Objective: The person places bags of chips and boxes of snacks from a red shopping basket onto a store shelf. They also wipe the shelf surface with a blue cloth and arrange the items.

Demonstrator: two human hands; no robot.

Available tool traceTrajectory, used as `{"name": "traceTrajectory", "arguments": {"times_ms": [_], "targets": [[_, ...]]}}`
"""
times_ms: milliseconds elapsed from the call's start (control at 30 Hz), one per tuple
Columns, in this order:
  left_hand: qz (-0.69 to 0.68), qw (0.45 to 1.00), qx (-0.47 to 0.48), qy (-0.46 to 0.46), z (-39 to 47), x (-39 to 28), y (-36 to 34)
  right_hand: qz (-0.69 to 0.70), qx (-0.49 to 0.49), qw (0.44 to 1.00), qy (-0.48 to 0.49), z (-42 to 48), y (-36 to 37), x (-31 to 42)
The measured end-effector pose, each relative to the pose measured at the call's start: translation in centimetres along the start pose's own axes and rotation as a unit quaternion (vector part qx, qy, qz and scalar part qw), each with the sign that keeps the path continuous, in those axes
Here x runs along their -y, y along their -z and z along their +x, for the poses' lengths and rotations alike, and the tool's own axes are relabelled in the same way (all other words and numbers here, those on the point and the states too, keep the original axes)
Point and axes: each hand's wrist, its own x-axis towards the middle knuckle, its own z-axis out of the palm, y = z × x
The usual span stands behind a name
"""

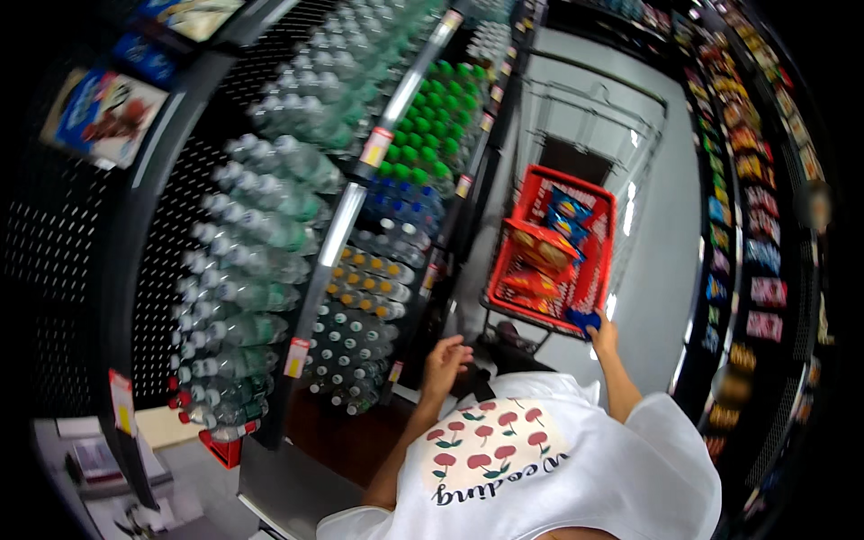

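Note:
A red plastic shopping basket rests at the near end of a metal shopping cart. Inside it lie blue snack bags towards the far end and red-orange snack bags towards the near end. My right hand is at the basket's near right corner, closed on something dark blue, perhaps a handle part or cloth; which one I cannot tell. To the left, my left hand is raised beside the bottle shelves with its fingers slightly curled and apart, touching nothing visible.
Shelves on the left hold clear water bottles, green-capped bottles and orange-capped bottles, with price tags along a metal shelf edge. Packaged snacks line shelves on the right. Grey floor runs between them.

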Motion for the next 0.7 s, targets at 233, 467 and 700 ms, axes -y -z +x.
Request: {"name": "traceTrajectory", "arguments": {"times_ms": [233,467,700], "targets": [[0.016,0.999,0.028,-0.029,0.3,0.7,0.4,-0.119,-0.030,0.992,0.041,1.3,0.3,0.4],[0.015,0.996,-0.015,-0.081,-2.0,0.2,3.2,0.237,-0.100,0.965,-0.053,1.2,3.9,0.4],[-0.054,0.981,-0.101,-0.154,-3.9,-2.9,6.8,0.430,-0.071,0.863,0.255,-3.4,9.7,20.4]]}}
